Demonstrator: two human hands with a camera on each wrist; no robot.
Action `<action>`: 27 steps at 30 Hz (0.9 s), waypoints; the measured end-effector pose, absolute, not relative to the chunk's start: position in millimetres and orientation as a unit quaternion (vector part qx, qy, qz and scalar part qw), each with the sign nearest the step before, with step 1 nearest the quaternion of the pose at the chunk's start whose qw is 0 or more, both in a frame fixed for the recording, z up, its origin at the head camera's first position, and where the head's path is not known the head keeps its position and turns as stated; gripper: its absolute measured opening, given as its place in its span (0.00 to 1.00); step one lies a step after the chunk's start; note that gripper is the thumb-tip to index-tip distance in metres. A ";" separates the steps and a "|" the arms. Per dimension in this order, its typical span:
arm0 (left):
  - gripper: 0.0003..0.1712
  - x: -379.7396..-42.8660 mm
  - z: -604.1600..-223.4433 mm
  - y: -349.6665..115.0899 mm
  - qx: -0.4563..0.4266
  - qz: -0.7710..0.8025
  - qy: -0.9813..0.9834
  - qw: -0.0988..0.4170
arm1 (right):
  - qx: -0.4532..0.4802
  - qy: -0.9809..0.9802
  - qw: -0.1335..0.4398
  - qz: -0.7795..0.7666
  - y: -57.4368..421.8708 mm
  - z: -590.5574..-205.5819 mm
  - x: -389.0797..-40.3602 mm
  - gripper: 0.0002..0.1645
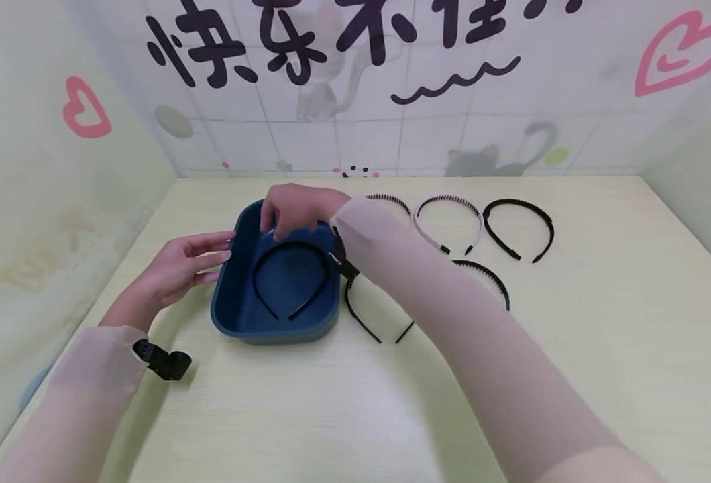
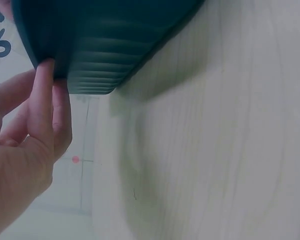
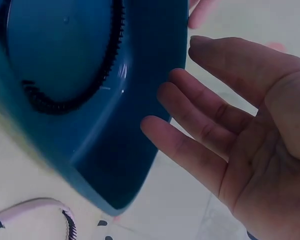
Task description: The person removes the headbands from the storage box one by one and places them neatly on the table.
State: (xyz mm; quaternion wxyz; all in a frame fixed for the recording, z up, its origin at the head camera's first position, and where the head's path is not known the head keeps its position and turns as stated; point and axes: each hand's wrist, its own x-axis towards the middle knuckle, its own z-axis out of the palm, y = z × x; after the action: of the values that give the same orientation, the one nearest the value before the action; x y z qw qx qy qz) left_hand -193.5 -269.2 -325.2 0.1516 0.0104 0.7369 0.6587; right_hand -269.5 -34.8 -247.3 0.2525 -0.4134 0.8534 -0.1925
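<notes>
A blue plastic bin (image 1: 289, 337) stands on the table, with a black toothed headband (image 1: 295, 244) lying on its floor. My left hand (image 1: 177, 268) is at the bin's left side, extended fingertips right at the rim. In the left wrist view those fingers (image 2: 42, 100) lie against the bin's outer wall. Over the far end of the bin hangs my right hand (image 1: 298, 206), palm down. Its fingers (image 3: 190, 145) are spread and loosely bent in the right wrist view, with nothing between them.
Right of the bin lie a pale pink headband with dark teeth (image 1: 477, 231) and a black headband (image 1: 551, 225). Further headbands, including a thin black one (image 1: 358, 323) and a toothed one (image 1: 494, 276), are partly hidden by my right sleeve. A printed wall (image 1: 379, 144) closes the back.
</notes>
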 end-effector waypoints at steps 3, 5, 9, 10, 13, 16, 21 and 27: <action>0.31 -193.1 -324.7 -269.3 0.010 0.658 0.738 0.152 | -0.409 0.857 0.250 -0.188 -42.4 -249.0 -269.0 0.20; 0.31 -192.8 -324.0 -269.3 0.010 0.656 0.739 0.153 | -0.403 0.859 0.252 -0.191 -46.2 -250.6 -269.2 0.20; 0.32 -192.7 -322.6 -268.9 0.010 0.650 0.744 0.154 | -0.379 0.862 0.263 -0.211 -53.8 -255.6 -271.3 0.19; 0.32 -192.8 -322.4 -268.6 0.010 0.648 0.745 0.154 | -0.373 0.863 0.264 -0.214 -56.1 -257.6 -272.7 0.19; 0.33 -193.4 -322.1 -267.9 0.009 0.643 0.749 0.156 | -0.358 0.868 0.267 -0.218 -64.5 -264.6 -278.5 0.19; 0.34 -194.0 -321.6 -268.1 0.008 0.640 0.752 0.156 | -0.350 0.873 0.264 -0.211 -72.9 -270.8 -284.0 0.19; 0.32 -193.9 -321.3 -268.7 0.008 0.643 0.751 0.151 | -0.347 0.876 0.259 -0.212 -78.9 -278.9 -286.3 0.19; 0.32 -190.6 -320.4 -268.9 0.001 0.645 0.749 0.152 | -0.345 0.878 0.252 -0.216 -80.0 -292.8 -289.4 0.17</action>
State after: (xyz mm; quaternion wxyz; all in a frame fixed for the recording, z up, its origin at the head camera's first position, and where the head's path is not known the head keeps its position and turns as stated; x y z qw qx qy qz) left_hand -190.6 -268.9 -320.4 0.1515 0.0011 0.7488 0.6452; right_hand -289.4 -80.0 -292.8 0.2522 -0.3449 0.8779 -0.2162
